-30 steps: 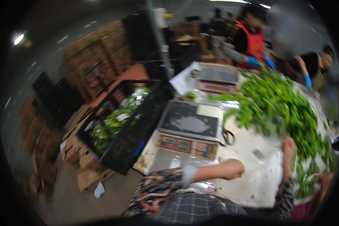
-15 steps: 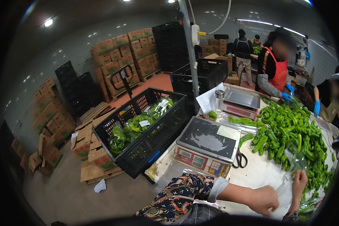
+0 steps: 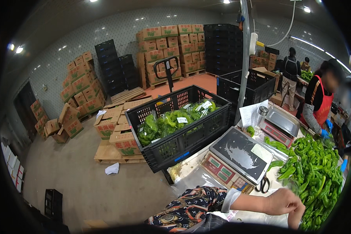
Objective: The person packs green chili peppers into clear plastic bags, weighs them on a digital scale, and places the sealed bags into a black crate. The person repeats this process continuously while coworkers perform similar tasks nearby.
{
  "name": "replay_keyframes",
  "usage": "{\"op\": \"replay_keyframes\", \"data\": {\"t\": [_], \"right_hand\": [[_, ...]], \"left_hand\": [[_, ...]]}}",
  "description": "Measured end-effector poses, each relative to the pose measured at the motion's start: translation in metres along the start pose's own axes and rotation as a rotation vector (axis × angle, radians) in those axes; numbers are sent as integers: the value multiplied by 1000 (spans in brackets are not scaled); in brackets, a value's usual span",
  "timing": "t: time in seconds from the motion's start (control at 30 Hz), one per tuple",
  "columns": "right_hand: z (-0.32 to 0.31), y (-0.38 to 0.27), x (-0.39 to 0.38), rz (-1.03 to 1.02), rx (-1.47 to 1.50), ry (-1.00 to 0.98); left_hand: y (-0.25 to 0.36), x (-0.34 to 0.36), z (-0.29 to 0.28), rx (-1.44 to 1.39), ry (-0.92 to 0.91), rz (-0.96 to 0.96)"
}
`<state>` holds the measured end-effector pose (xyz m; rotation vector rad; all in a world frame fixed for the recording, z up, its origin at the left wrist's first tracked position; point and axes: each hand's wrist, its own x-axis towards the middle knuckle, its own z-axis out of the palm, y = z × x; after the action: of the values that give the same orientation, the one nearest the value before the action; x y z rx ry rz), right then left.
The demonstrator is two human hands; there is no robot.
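The view has swung leftward and the two hands now overlap at lower right, hiding the work between them. The bare left hand (image 3: 281,201) has curled fingers; the right hand (image 3: 296,217) is mostly covered; I cannot tell what either grips. Long, glossy green peppers (image 3: 316,175) lie heaped just beside them on the white-topped bench (image 3: 274,180).

Long green peppers (image 3: 316,177) heap across the white table (image 3: 274,180)! A black-topped scale (image 3: 240,152), silver-topped scale (image 3: 281,121) and black-handled scissors (image 3: 267,183) sit alongside.
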<state>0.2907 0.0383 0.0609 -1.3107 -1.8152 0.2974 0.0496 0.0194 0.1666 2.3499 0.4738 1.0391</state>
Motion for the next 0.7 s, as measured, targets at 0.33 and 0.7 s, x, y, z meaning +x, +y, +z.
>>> {"op": "replay_keyframes", "data": {"t": [0.33, 0.7], "right_hand": [[38, -110, 12, -436, -236, -165], [-1, -91, -51, 298, 699, -874]], "left_hand": [[-113, -30, -1, 530, 143, -363], [-109, -31, -9, 49, 302, -526]]}}
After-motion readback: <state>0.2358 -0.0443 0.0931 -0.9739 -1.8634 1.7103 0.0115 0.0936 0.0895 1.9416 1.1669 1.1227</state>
